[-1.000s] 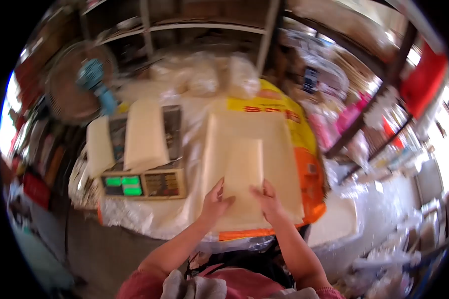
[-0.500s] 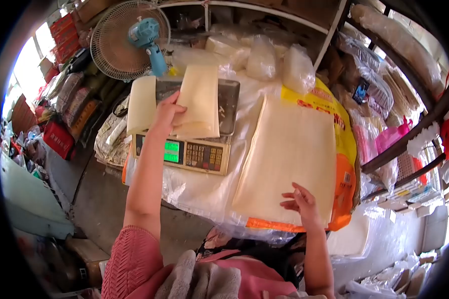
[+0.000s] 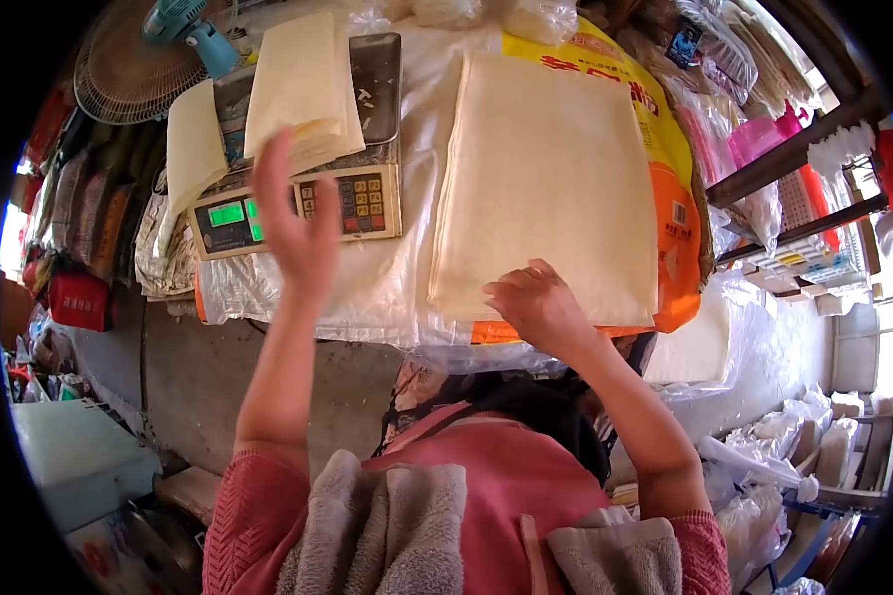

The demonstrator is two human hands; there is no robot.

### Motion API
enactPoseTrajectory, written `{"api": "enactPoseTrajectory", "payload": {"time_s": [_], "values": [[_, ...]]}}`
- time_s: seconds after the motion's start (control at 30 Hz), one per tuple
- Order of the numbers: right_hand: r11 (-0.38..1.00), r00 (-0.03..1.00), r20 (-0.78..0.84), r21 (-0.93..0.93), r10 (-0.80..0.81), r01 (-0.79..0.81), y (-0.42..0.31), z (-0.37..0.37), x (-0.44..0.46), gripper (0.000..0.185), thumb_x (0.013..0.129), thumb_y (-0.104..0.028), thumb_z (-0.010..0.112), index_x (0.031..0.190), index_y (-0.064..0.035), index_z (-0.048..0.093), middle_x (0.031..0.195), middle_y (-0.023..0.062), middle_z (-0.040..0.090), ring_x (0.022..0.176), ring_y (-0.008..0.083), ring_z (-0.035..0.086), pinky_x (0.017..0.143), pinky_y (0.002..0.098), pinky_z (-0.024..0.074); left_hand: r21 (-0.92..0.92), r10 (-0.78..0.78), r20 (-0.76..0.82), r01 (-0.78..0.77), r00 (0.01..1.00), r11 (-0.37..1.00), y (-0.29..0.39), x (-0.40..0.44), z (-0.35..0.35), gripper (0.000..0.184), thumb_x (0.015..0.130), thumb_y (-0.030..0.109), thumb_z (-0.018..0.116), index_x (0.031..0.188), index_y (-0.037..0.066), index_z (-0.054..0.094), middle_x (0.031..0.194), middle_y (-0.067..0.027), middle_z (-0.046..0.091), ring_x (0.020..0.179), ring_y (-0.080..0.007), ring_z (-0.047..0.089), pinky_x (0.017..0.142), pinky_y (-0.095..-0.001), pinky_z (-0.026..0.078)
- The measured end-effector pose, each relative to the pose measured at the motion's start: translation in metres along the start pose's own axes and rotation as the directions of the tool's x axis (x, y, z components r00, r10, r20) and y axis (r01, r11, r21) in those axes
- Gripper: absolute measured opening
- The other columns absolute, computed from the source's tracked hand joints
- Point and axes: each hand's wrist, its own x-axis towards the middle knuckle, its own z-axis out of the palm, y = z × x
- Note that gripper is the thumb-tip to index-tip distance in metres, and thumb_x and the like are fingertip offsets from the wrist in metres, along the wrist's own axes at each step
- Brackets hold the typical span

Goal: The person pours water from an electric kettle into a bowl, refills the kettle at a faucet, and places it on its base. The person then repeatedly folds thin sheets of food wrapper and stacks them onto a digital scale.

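Just under right hand (image 3: 543, 309) — pale sheets (image 3: 551, 178), stacked.

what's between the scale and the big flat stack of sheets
In the head view, a strip of whitish plastic covering runs between the scale and the big flat stack of sheets; nothing else shows there.

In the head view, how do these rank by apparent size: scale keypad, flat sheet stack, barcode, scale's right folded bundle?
1. Flat sheet stack
2. Right folded bundle
3. Scale keypad, partly hidden by left hand
4. Barcode
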Motion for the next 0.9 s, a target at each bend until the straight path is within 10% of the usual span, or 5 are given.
{"api": "enactPoseTrajectory", "payload": {"time_s": [0.4, 0.5, 0.6, 0.87, 0.9], "values": [[0.938, 0.980, 0.184, -0.322, -0.070, 0.127, -0.022, 0.058, 0.036, 0.007, 0.075, -0.011, 0.056, 0.068, -0.0092, 0.059, 0.070, 0.0057, 0.057, 0.072, 0.0234, 0.059, 0.080, 0.0419, 0.0478, -0.007, -0.104, 0.284, 0.110, 0.953, 0.994, 0.039, -0.092, 0.027, 0.047, 0.083, 0.004, 0.055, 0.128, -0.003, 0.044, 0.127, -0.0199, 0.047, 0.118, -0.0351, 0.044, 0.101, -0.0420, 0.034], [0.966, 0.961, 0.129, 0.052, 0.245, -0.254, -0.009, 0.033, 0.043, 0.009, 0.077, -0.011, 0.058, 0.076, -0.0043, 0.063, 0.080, 0.0068, 0.064, 0.074, 0.0225, 0.062, 0.073, 0.0382, 0.0507, -0.081, -0.183, 0.384, 0.231, 0.905, 0.970, 0.048, -0.103, 0.031, 0.033, 0.080, 0.002, 0.056, 0.113, 0.000, 0.055, 0.118, -0.0173, 0.054, 0.115, -0.0343, 0.048, 0.098, -0.0400, 0.037], [0.407, 0.640, 0.161, 0.650, 0.752, -0.642, 0.044, -0.013, 0.029, 0.014, 0.081, -0.013, 0.062, 0.088, -0.0017, 0.065, 0.091, 0.0109, 0.066, 0.086, 0.0225, 0.064, 0.075, 0.0324, 0.0509, -0.098, -0.068, 0.651, 0.171, 0.756, 0.980, 0.039, -0.108, 0.043, 0.025, 0.077, 0.000, 0.056, 0.101, 0.000, 0.059, 0.109, -0.0162, 0.059, 0.108, -0.0346, 0.053, 0.093, -0.0404, 0.041], [0.953, 0.972, -0.098, -0.199, 0.211, -0.227, 0.038, 0.027, -0.008, 0.051, 0.089, -0.028, 0.058, 0.129, 0.0012, 0.043, 0.125, 0.0164, 0.053, 0.120, 0.0261, 0.049, 0.099, 0.0385, 0.0382, 0.133, -0.068, 0.791, -0.063, 0.609, 0.989, 0.038, -0.107, 0.105, 0.071, 0.078, 0.029, 0.063, 0.131, -0.010, 0.035, 0.139, -0.0266, 0.030, 0.133, -0.0418, 0.024, 0.110, -0.0485, 0.019], [0.919, 0.928, -0.013, 0.138, 0.373, -0.368, 0.058, 0.032, -0.007, 0.050, 0.088, -0.025, 0.058, 0.129, 0.0001, 0.044, 0.125, 0.0160, 0.053, 0.119, 0.0255, 0.050, 0.098, 0.0391, 0.0391, 0.164, -0.078, 0.793, -0.087, 0.604, 0.983, 0.042, -0.105, 0.108, 0.077, 0.080, 0.034, 0.061, 0.134, -0.010, 0.030, 0.141, -0.0274, 0.027, 0.134, -0.0421, 0.020, 0.111, -0.0493, 0.016]]}}
